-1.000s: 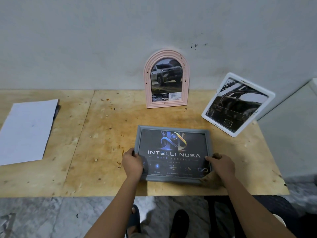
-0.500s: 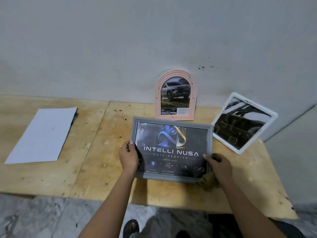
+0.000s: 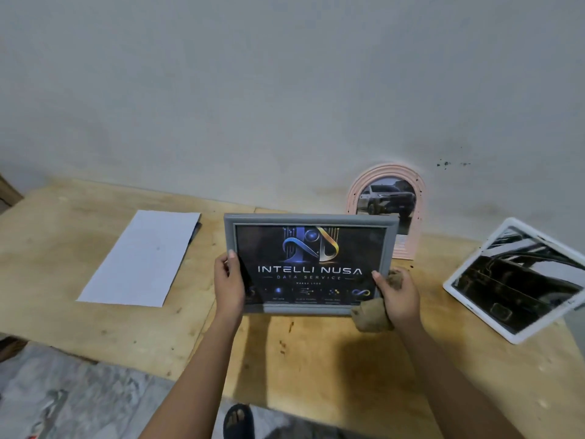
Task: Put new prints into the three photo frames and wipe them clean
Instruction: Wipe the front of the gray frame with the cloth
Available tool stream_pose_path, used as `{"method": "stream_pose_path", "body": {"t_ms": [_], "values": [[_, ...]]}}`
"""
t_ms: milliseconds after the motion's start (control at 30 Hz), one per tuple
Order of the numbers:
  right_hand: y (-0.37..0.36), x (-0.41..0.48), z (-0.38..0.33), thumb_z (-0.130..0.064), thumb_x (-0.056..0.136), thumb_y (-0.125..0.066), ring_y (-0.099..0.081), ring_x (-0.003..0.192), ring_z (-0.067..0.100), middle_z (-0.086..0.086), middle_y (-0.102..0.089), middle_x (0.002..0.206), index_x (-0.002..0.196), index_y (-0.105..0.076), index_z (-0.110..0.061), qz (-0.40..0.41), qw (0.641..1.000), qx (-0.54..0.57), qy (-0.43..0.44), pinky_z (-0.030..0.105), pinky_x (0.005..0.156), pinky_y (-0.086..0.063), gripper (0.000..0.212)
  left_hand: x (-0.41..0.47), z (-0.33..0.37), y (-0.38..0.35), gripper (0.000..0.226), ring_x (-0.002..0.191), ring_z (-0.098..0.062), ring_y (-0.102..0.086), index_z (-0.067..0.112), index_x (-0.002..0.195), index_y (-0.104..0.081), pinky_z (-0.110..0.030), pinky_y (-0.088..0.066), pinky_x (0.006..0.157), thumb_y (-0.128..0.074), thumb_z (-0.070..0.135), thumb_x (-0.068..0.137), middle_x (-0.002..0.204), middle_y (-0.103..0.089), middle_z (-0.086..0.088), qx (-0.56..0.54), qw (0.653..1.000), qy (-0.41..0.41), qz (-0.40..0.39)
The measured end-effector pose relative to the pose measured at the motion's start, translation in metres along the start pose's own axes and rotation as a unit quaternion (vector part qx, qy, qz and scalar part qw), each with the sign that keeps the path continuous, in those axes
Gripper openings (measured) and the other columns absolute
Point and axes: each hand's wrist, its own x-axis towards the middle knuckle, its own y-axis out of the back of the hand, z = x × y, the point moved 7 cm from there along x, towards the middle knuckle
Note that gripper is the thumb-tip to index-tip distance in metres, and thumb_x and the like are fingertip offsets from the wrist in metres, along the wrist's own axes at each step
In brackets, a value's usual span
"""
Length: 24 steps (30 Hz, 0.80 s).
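Observation:
I hold a grey photo frame [image 3: 308,219] with a dark "INTELLI NUSA" print upright above the wooden table [image 3: 316,353]. My left hand [image 3: 228,280] grips its left edge. My right hand [image 3: 399,299] grips its lower right corner together with a brown cloth [image 3: 370,318]. Behind it, a pink arched frame [image 3: 387,175] with a car print leans against the wall, partly hidden by the grey frame. A white frame [image 3: 474,299] with a dark print leans at the far right.
A white sheet of paper [image 3: 142,258] lies on the table's left part, with a dark sheet's edge showing under it. The grey wall runs along the table's back. Below the front edge are a marble floor and a foot [image 3: 238,421].
The grey frame has been lifted off the table and tilted upright toward me. Both hands rose with it. The camera view has shifted left and up.

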Motion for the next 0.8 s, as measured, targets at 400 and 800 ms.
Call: {"method": "stream_pose_path", "body": {"t_ms": [400,800], "values": [[-0.138,0.050,-0.074,-0.017,0.089,-0.062,-0.051,0.110,0.029,0.016,-0.054,0.118,0.118,-0.054,-0.001,0.172,0.985,0.017,-0.005,0.031,0.092,-0.039,0.035,0.194,0.060,0.011,0.042,0.085,-0.026,-0.049,0.006,0.095,-0.052,-0.039,-0.043,0.078,-0.035,0.043,0.097,0.092,-0.050,-0.017,0.078,0.990,-0.109,-0.051],[-0.188,0.110,-0.089,-0.018,0.093,-0.054,-0.049,0.114,0.029,0.015,-0.053,0.122,0.124,-0.052,-0.004,0.234,0.972,0.007,-0.025,0.025,0.094,-0.033,0.034,0.276,0.074,-0.033,0.040,0.093,-0.019,-0.048,0.005,0.122,-0.057,-0.024,-0.037,0.088,-0.037,0.032,0.099,0.100,-0.047,-0.012,0.044,0.995,-0.088,-0.011]]}}
